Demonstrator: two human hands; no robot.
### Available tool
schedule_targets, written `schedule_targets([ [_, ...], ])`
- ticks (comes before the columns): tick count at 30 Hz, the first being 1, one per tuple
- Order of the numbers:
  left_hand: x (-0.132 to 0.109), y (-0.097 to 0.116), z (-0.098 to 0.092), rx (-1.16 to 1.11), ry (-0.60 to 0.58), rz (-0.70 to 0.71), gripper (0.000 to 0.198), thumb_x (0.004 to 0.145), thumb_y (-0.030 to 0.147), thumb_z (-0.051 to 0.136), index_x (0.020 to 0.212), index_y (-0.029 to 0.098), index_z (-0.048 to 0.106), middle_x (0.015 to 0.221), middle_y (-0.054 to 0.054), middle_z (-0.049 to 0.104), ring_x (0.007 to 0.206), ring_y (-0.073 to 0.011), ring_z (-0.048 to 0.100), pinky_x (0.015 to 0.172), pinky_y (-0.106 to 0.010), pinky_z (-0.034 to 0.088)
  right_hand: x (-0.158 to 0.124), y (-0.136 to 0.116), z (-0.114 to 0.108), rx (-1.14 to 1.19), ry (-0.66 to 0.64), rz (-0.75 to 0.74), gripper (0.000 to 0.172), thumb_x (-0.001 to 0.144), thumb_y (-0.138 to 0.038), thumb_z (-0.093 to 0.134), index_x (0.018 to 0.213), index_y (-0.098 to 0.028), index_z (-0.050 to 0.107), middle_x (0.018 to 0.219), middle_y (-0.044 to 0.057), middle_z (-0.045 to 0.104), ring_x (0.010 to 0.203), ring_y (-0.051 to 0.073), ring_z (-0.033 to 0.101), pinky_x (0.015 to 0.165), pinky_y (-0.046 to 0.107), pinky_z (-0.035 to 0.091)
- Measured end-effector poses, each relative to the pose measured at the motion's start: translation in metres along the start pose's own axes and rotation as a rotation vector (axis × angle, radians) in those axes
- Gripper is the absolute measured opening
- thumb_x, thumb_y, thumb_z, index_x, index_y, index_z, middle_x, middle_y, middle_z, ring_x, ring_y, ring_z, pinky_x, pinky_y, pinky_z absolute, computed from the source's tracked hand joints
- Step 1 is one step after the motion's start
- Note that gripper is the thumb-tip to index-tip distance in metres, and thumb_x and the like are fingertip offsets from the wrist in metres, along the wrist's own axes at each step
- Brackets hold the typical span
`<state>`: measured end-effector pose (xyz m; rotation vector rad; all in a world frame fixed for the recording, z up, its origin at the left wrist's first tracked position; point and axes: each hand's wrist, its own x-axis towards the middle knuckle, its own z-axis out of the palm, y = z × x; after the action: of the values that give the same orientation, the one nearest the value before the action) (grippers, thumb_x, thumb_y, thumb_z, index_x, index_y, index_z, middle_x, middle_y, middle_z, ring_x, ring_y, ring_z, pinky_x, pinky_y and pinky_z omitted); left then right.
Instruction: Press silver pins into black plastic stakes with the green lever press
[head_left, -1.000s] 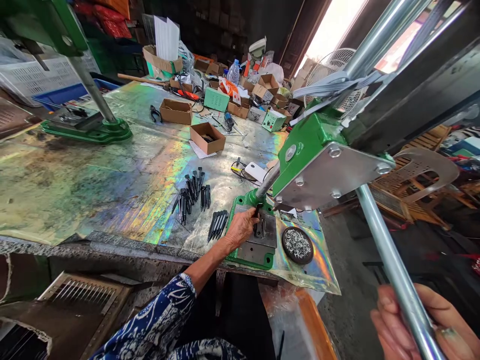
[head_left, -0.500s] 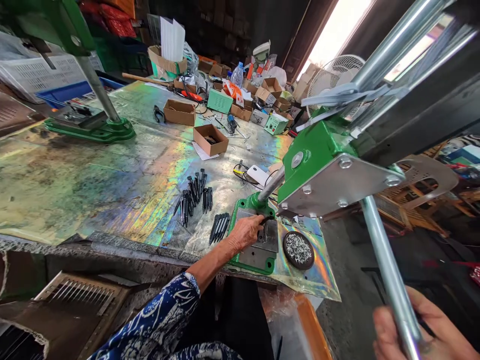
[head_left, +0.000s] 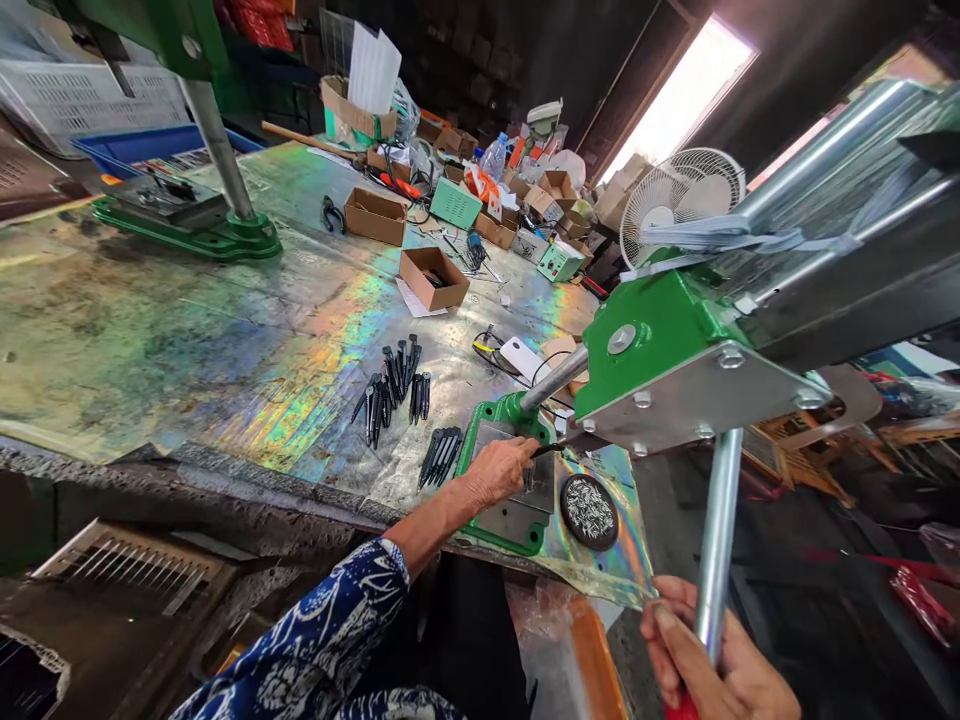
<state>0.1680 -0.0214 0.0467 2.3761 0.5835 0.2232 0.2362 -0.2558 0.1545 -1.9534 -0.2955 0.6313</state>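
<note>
My left hand (head_left: 504, 470) is closed over the base plate of a green hand press (head_left: 536, 540), its fingers on a black plastic stake (head_left: 550, 450) that pokes out under the press head (head_left: 652, 330). Part of that stake is hidden by the fingers. My right hand (head_left: 709, 655) is wrapped round the lower end of the steel lever (head_left: 718, 540), with a bit of red showing below it. Beside the base lies a dark round dish (head_left: 590, 512) full of small silvery pins. Left of the base, a row of black stakes (head_left: 440, 457) lies near a looser pile (head_left: 386, 385).
A second green press (head_left: 187, 240) stands at the far left of the table. Small open cardboard boxes (head_left: 433, 280), pliers (head_left: 332, 215), cables and a white flat device (head_left: 523, 357) lie further back. Clutter and a white fan (head_left: 679, 205) are behind.
My right hand and the lever's lower end have swung left, toward the table corner. My left hand stays at the press base. The view has shifted slightly.
</note>
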Motion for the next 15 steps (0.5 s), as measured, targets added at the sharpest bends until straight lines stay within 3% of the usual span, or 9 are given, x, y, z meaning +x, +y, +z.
schedule_targets([
  [7, -0.002, 0.003, -0.003, 0.013, -0.031, -0.009, 0.02, 0.088, 0.019, 0.042, 0.105, 0.018, 0.052, 0.1, -0.009, 0.061, 0.088, -0.0246, 0.062, 0.067, -0.029, 0.043, 0.014, 0.009, 0.024, -0.013, -0.046, -0.073, 0.057, 0.064, -0.053, 0.076, 0.099, -0.015, 0.053, 0.065, 0.003, 0.059, 0.047, 0.014, 0.05, 0.044, 0.027, 0.044],
  [15, -0.001, 0.001, 0.0, 0.002, -0.024, 0.008, 0.018, 0.089, 0.018, 0.039, 0.103, 0.018, 0.051, 0.097, -0.008, 0.06, 0.087, -0.0235, 0.061, 0.066, -0.029, 0.043, 0.025, 0.021, 0.024, -0.023, -0.021, -0.043, 0.054, 0.068, -0.052, 0.073, 0.099, -0.014, 0.052, 0.062, 0.003, 0.059, 0.044, 0.013, 0.049, 0.04, 0.025, 0.043],
])
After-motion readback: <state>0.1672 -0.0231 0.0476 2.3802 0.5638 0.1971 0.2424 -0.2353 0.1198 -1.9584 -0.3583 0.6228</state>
